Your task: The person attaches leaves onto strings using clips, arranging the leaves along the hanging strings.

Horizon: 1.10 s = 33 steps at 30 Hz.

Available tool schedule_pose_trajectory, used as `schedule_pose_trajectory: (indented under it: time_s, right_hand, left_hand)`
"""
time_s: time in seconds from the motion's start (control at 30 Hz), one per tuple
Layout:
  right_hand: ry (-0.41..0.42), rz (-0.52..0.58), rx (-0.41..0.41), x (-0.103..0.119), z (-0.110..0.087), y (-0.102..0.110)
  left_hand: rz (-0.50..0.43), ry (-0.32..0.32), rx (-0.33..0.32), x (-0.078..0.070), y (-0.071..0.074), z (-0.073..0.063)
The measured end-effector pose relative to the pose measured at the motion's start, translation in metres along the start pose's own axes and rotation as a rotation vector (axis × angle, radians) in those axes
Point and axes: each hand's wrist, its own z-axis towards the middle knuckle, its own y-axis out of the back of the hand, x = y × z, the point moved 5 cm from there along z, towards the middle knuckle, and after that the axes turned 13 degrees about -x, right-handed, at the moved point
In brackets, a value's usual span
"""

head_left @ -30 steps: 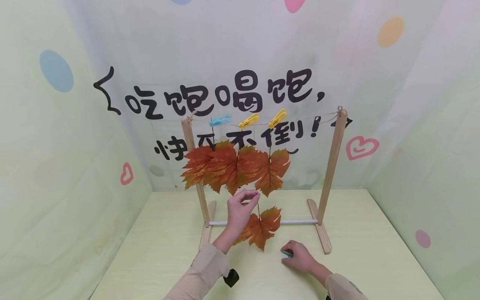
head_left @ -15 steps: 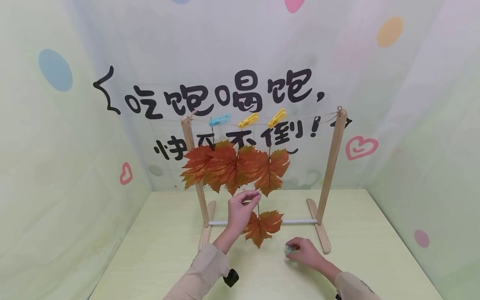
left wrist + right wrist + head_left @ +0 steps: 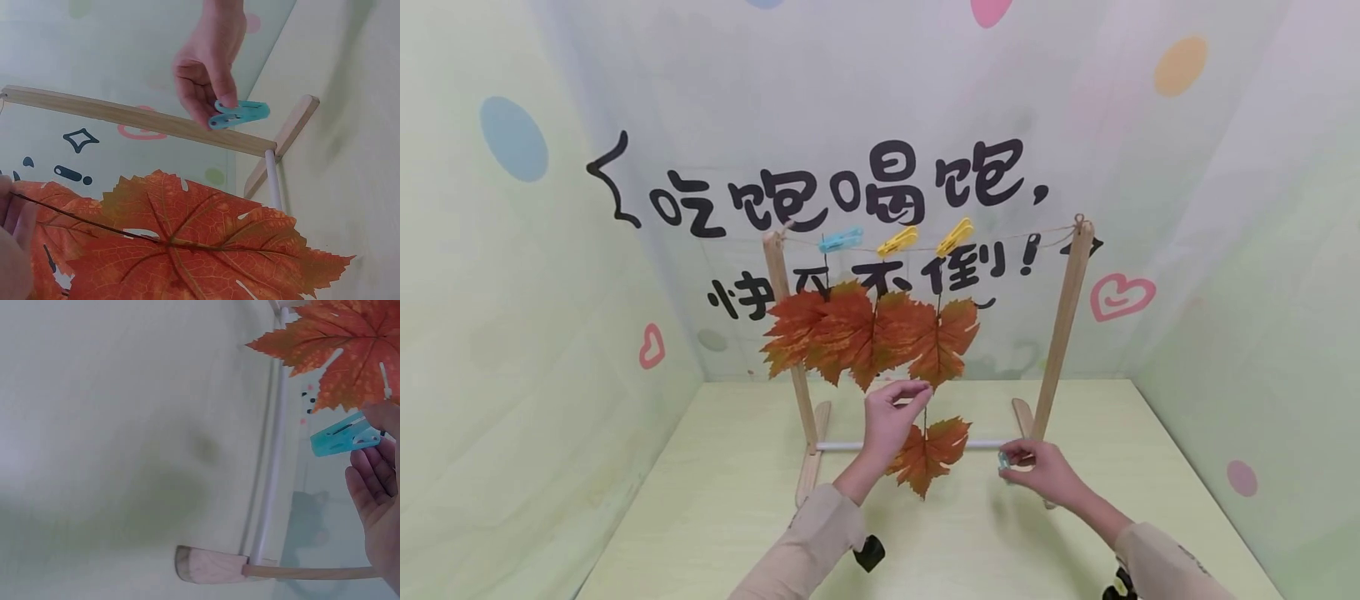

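Observation:
My left hand point(image 3: 891, 421) pinches the thin dark stem of an orange-red maple-like leaf point(image 3: 928, 454), which hangs below the fingers. In the left wrist view that leaf point(image 3: 181, 244) fills the lower part, its stem between fingertips at the left edge. My right hand point(image 3: 1047, 468) holds a light blue clothespin point(image 3: 344, 436) between thumb and fingers, above the table near the right foot of the rack. Overhead, a string point(image 3: 1022, 237) carries a blue clothespin point(image 3: 841, 241) and two yellow clothespins point(image 3: 898, 241), with similar leaves point(image 3: 857, 333) hanging from them by their stems.
The string runs between two wooden posts point(image 3: 1065, 325), joined low down by a white rod point(image 3: 838, 447). The rack stands on a pale table point(image 3: 700, 500) before a fabric backdrop point(image 3: 820, 92) with black lettering.
My right hand has lifted off the table with the blue clothespin and moved right and away from me. My left hand has shifted slightly right with the leaf.

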Motion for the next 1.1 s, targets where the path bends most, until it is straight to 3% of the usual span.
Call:
schedule_pose_trajectory:
  time_s: [0.1, 0.27, 0.57, 0.8, 1.1]
  right_hand:
    - [-0.022, 0.015, -0.033, 0.021, 0.007, 0.018]
    - [-0.051, 0.039, -0.087, 0.018, 0.022, 0.04]
    - [0.029, 0.103, -0.152, 0.057, 0.048, 0.069]
    - [0.085, 0.157, -0.182, 0.087, 0.065, 0.081]
    - [0.136, 0.191, -0.238, 0.106, 0.078, 0.094]
  left_hand:
    - [-0.003, -0.012, 0.007, -0.001, -0.004, 0.001]
    - [-0.014, -0.001, 0.025, -0.002, -0.015, 0.005]
    - [-0.12, 0.059, 0.047, 0.0, -0.038, 0.013]
    - [-0.137, 0.119, 0.035, 0.025, -0.058, 0.024]
    - [-0.126, 0.1, 0.026, 0.019, -0.074, 0.033]
